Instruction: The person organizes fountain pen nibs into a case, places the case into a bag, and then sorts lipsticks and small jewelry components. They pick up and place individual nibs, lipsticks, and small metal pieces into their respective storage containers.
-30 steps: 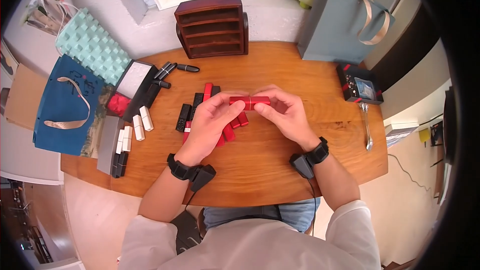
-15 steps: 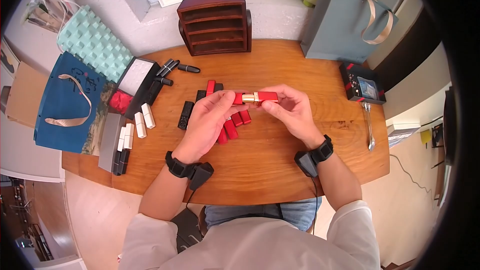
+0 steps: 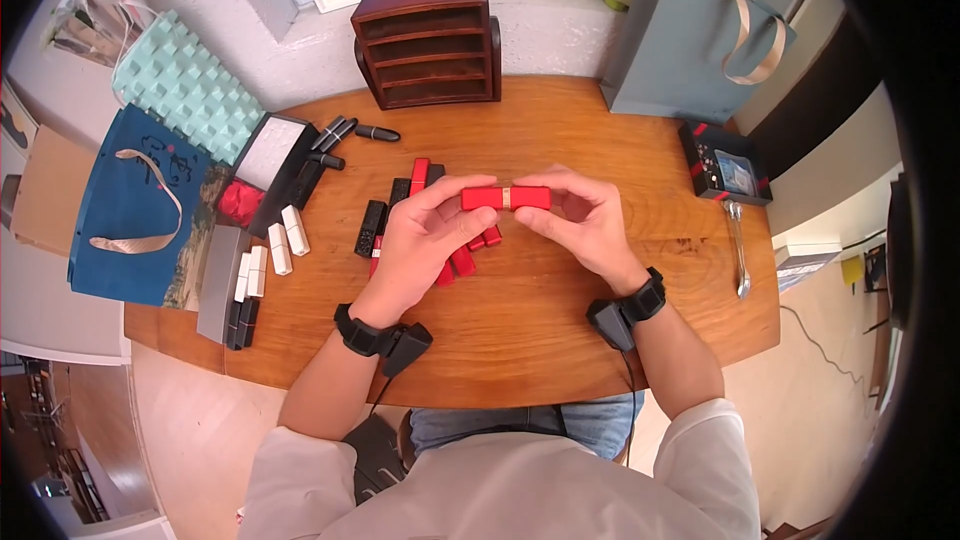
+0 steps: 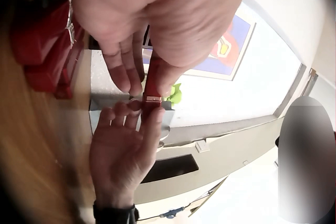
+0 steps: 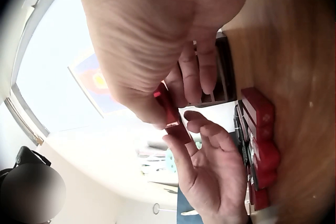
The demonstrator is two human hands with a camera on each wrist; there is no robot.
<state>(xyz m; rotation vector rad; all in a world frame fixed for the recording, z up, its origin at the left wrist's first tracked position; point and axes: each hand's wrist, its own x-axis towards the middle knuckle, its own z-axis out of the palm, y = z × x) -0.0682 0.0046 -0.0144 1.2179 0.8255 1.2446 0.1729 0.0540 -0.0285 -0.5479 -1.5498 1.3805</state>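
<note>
A red lipstick [image 3: 484, 199] is up above the wooden surface [image 3: 540, 330], right between the 2 hands. The left hand [image 3: 412, 248] pinches its left end, and the right hand [image 3: 590, 225] pinches its right end. Both thumbs press on the side near the person, and fingers sit on the far side.

The lipstick lies sideways, with its long axis going from left to right across the person's front. A thin gold band [image 3: 507, 198] goes around near its middle, with red on both sides. I cannot tell which end is the cap.

More red tubes [image 3: 463, 260] lie on the surface, beside and partly behind the left hand. Black tubes [image 3: 371, 228] lie next to them. Farther left are 4 white tubes [image 3: 294, 230].

In the right wrist view, 1 red tube in the pile has a small pale mark, too blurry to read. The blue paper bag [image 3: 125, 225] at far left has dark writing, too small to make out.
</note>
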